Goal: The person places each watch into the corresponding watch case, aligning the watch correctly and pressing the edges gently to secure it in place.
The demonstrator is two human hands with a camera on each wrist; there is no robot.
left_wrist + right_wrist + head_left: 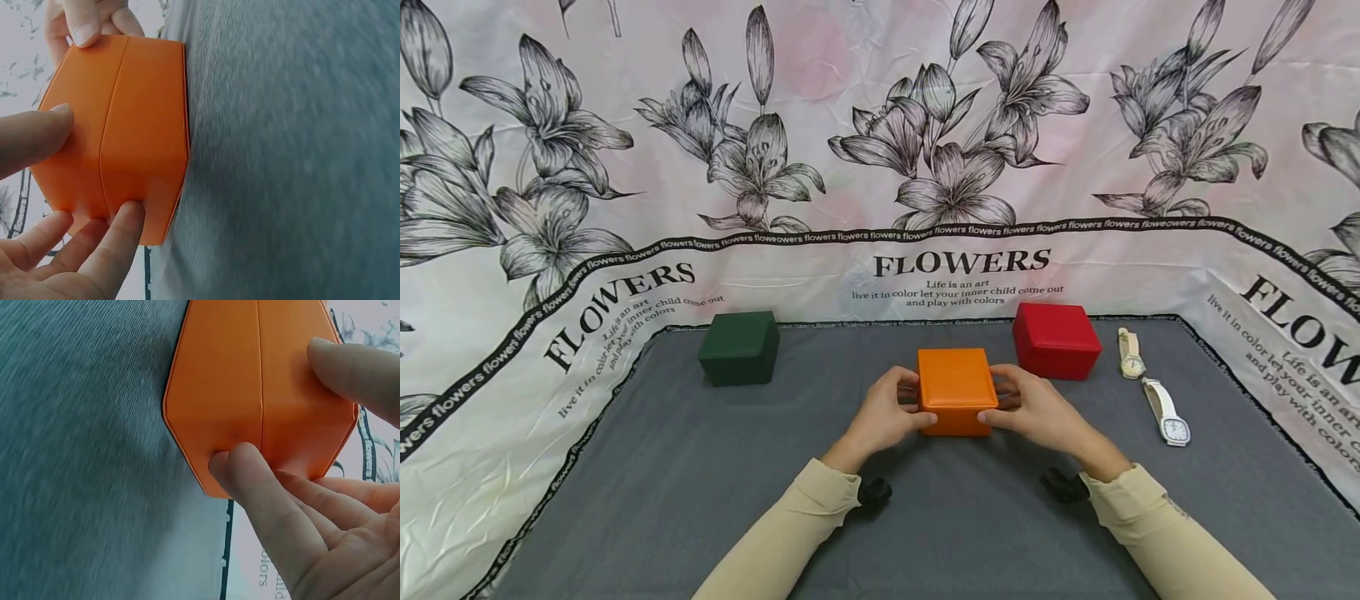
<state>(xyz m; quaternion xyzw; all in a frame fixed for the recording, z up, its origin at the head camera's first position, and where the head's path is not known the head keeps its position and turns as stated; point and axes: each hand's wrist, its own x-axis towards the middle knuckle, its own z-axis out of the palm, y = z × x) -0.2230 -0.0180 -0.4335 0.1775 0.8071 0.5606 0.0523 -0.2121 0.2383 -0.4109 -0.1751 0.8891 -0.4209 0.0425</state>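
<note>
An orange box (957, 383) with a lid seam around its sides sits on the grey cloth between both hands, and its lid is down. My left hand (886, 410) grips its left side, thumb on the front face and fingers along the side. From the right, my right hand (1034, 408) holds it the same way. In the left wrist view the left thumb (37, 139) presses above the seam of the orange box (140, 106). The right wrist view shows the right fingers (275, 519) against the box's side (212, 381). The box's inside is hidden.
A green box (739, 348) stands at the back left, and a red box (1057, 342) behind the right hand. Two watches lie at the right: a gold-toned one (1131, 354) and a white-strapped one (1167, 412). Flower-printed fabric (955, 167) rises behind the grey cloth (647, 483).
</note>
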